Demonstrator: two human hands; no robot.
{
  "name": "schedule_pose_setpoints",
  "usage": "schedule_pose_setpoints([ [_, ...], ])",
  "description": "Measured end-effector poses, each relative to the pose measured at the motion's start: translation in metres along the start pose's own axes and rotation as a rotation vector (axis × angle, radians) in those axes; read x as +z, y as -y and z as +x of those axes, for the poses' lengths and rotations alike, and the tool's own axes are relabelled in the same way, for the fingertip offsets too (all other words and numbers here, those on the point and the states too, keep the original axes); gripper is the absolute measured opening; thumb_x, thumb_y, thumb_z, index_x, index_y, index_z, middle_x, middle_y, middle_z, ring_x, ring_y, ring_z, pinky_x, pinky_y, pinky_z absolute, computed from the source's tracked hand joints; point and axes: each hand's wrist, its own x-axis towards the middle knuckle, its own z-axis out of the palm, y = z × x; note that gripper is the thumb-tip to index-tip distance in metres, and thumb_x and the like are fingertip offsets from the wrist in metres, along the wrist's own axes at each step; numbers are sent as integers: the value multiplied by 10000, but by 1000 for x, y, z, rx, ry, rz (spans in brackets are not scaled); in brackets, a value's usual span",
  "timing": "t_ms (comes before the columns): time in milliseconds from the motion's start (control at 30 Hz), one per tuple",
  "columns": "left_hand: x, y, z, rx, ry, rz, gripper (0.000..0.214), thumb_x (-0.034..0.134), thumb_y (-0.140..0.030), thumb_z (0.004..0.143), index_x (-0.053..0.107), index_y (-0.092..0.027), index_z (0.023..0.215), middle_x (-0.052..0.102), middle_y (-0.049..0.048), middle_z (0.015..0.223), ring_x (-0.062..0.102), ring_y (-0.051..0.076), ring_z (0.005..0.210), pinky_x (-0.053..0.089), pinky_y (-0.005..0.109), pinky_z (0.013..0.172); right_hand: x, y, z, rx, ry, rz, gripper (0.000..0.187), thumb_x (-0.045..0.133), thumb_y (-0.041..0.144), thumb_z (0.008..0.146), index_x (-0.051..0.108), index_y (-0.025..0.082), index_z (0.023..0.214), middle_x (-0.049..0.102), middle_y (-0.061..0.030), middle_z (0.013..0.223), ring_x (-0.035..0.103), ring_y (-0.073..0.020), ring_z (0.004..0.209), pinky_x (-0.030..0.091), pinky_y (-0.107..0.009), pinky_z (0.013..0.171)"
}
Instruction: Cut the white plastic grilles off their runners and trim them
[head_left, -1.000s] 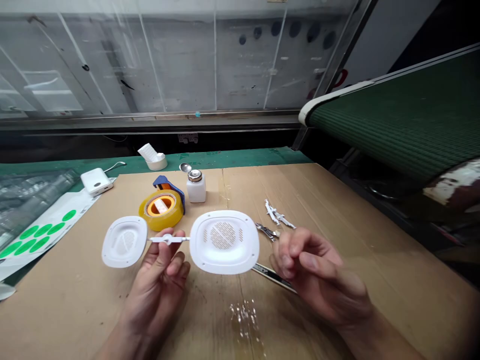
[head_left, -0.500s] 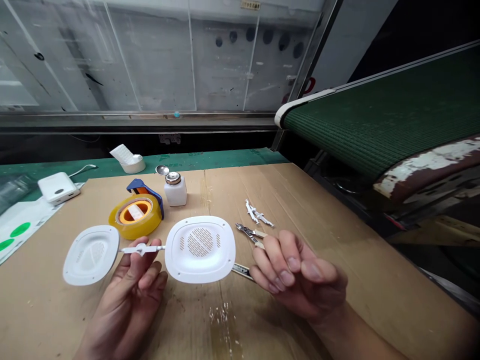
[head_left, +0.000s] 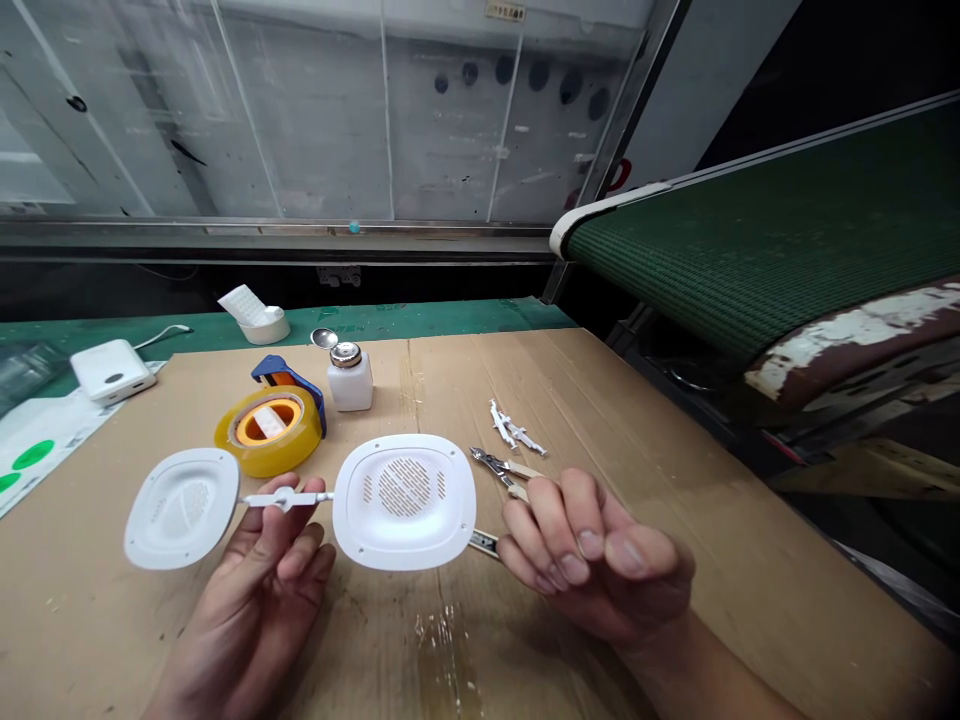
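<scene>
Between thumb and fingers, my left hand (head_left: 281,570) is closed on the thin white plastic runner (head_left: 289,498) of a molded part. The runner joins two rounded-square white covers: the left cover (head_left: 180,510) is tilted, while the right cover (head_left: 405,500) shows slotted holes at its middle. Both are held above the cardboard. My right hand (head_left: 596,555) hovers to the right with curled fingers and the thumb near the index finger; the inside of its grip is hidden. Behind it show the nippers (head_left: 491,462) and a utility knife (head_left: 484,542), each partly hidden.
Cardboard (head_left: 637,430) covers the bench. On it are several white plastic scraps (head_left: 516,428), a tape dispenser (head_left: 270,435) and a white pump bottle (head_left: 350,385). A white device (head_left: 112,372) and white tape roll (head_left: 262,325) stand farther left. A green conveyor belt (head_left: 787,220) rises at the right.
The right cover has shifted very slightly to the right in the view, and my right hand slightly left. Both hands keep their shape.
</scene>
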Motion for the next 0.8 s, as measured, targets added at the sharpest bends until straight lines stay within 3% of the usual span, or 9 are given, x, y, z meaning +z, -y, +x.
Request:
schedule_pose_setpoints([
  [200,1,0,-1,1,-42,5,387,880,-197,656,683,-171,989,679,0,954,433,3,480,569,196,536,1,0,0,6,-27,-10,314,664,271,668,375,199,568,371,36,540,340,-111,514,321,-234,489],
  [333,-1,0,-3,-9,-27,5,416,881,-193,662,679,-182,1025,681,-13,946,450,4,499,572,194,565,2,0,0,3,1,-9,304,637,265,686,358,196,585,366,38,555,334,-107,527,309,-237,496],
  [467,-2,0,-1,-17,-28,8,433,897,-199,643,683,-178,1019,694,-9,969,451,-1,496,563,184,557,2,0,1,-7,10,-8,267,629,259,690,388,198,591,366,37,561,333,-108,532,304,-241,497],
  [567,0,1,0,-14,-40,-8,458,917,-197,608,692,-184,1007,709,-9,965,447,-3,482,550,176,539,2,0,0,-3,-21,-23,177,649,262,686,502,208,604,377,33,559,352,-112,532,325,-242,497],
  [633,2,3,0,1,-51,-30,451,926,-200,591,705,-199,984,721,-8,940,447,0,467,506,155,481,2,1,-1,-20,-147,-87,124,682,285,694,592,214,647,421,24,587,394,-113,549,359,-239,505],
  [800,9,5,-3,21,-13,-34,378,931,-247,597,730,-190,912,747,30,914,465,-5,458,448,129,473,-11,-5,-2,11,-674,-421,194,796,354,720,677,201,727,553,-14,738,477,-99,619,466,-179,519],
])
